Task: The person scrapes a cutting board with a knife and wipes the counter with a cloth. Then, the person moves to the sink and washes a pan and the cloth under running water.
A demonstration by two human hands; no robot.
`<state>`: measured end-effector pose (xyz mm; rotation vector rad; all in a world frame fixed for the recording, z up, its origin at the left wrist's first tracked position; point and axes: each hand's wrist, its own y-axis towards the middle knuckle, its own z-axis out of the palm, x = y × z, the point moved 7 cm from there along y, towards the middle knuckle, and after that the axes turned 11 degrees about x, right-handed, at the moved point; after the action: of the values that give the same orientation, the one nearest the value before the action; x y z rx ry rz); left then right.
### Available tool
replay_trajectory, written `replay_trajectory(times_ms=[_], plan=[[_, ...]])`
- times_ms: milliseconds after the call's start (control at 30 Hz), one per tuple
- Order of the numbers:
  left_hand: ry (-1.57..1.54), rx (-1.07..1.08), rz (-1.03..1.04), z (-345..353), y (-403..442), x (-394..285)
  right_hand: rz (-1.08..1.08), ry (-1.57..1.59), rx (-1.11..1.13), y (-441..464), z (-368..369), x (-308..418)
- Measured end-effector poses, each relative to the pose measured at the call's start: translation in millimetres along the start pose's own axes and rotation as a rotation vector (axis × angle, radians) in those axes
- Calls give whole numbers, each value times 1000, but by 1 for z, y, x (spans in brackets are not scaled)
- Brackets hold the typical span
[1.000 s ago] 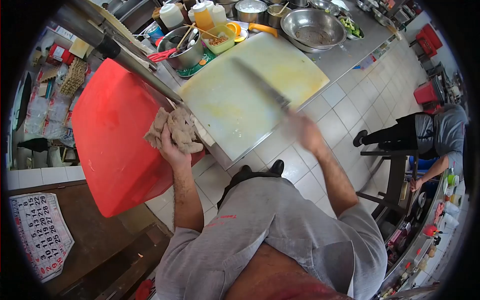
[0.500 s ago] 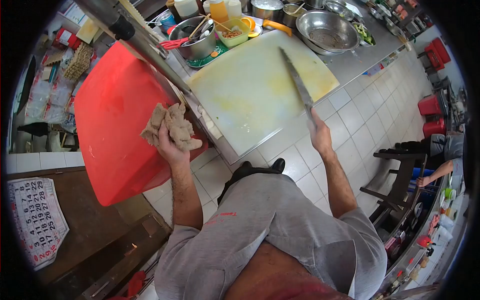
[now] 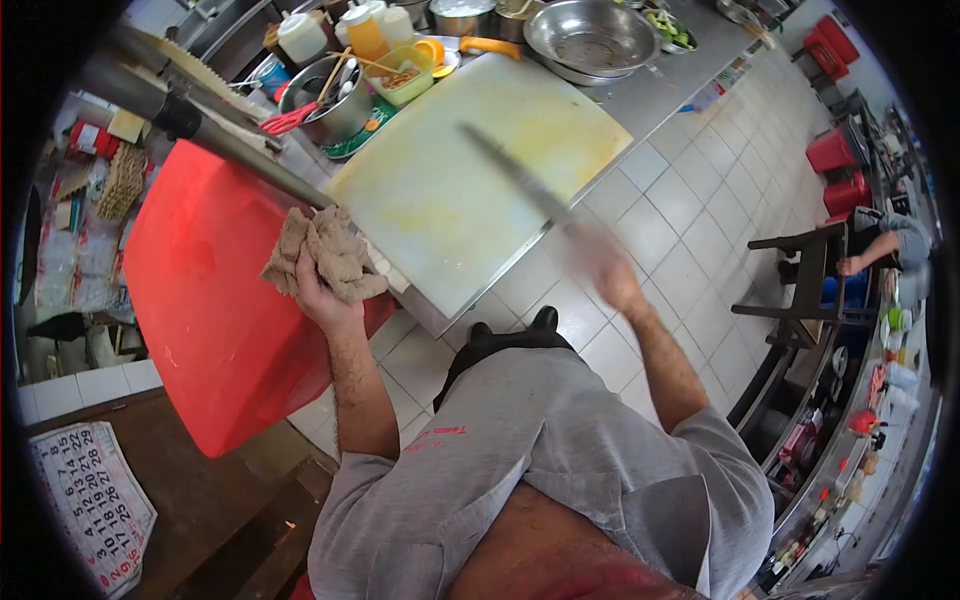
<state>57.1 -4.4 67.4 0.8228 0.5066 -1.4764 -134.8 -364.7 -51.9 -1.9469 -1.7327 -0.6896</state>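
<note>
A crumpled brown cloth (image 3: 330, 255) is bunched in my left hand (image 3: 327, 300), in front of the red bin and beside the near left corner of the cutting board. My right hand (image 3: 598, 262), smeared by motion, is closed round the handle of a long knife (image 3: 515, 172). The blade points up and left over the pale, yellow-stained cutting board (image 3: 480, 190); whether it touches the board I cannot tell.
Behind the board stand a metal pot (image 3: 335, 100), a green bowl (image 3: 400, 80), squeeze bottles (image 3: 362, 32), an orange-handled tool (image 3: 490, 46) and a steel bowl (image 3: 590, 40). The red bin (image 3: 220, 300) is at left, a dark chair (image 3: 800, 285) and another person's arm (image 3: 872, 250) at right.
The knife has swung from pointing steeply up to lying slantwise leftward over the board. My right hand has moved left and blurred. The view has shifted; the chair is in a different pose.
</note>
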Motion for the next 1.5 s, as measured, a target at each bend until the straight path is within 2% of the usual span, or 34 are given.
replay_trajectory(times_ms=[33, 100, 167, 233, 267, 333, 400, 433, 500, 533, 600, 733, 800, 833, 967, 1033, 1067, 1133, 1167, 1233, 1267, 1367, 1500], plan=[[-21, 47, -38, 4, -3, 6, 51, 111, -45, 2, -24, -15], [-48, 100, -67, 6, -6, 20, 117, 26, -98, 6, -55, -47], [116, 17, -51, -5, -12, 44, 163, 9, -103, 14, -73, -75], [135, -44, -45, 1, -19, 65, 273, 110, -111, 19, -89, -100], [155, -109, -48, 3, -23, 77, 262, 111, -118, 20, -98, -107], [185, -108, -41, 12, -24, 97, 260, 45, -88, 20, -112, -122], [-124, -75, -212, 29, -31, 129, 198, -7, -77, 16, -123, -144], [-129, -69, -203, 44, -34, 141, 138, -66, -71, 16, -134, -154], [-373, -54, -195, 77, -41, 164, 127, -53, -60, 3, -154, -171], [-371, -45, -192, 92, -42, 176, 120, -42, -45, -5, -163, -172], [-399, -65, -204, 122, -47, 210, 180, -59, -25, -27, -186, -178], [-491, 94, -304, 208, -49, 276, 310, 76, -22, -49, -212, -206], [-470, 143, -315, 244, -39, 312, 336, 212, -159, -49, -228, -215], [-445, 188, -326, 269, -36, 327, 204, 206, -295, -41, -231, -223], [-485, 180, -487, 364, -30, 392, 154, 38, -338, 1, -239, -231], [-505, 371, -607, 391, -27, 449, 98, 248, -470, 14, -260, -212], [-510, 380, -608, 411, -31, 467, 98, 242, -478, 23, -261, -216], [-74, 455, -345, 444, -29, 488, 61, 441, -296, 48, -243, -236], [-82, 461, -345, 453, -25, 500, -49, 266, -385, 51, -248, -240], [406, 448, -109, 462, -13, 505, 15, 359, -340, 56, -263, -255], [405, 449, -120, 465, -11, 515, 83, 466, -290, 56, -264, -264], [713, 445, -94, 493, 3, 524, 111, 378, -319, 60, -291, -274], [568, 492, -176, 519, 25, 557, 118, 404, -281, 82, -308, -312]])
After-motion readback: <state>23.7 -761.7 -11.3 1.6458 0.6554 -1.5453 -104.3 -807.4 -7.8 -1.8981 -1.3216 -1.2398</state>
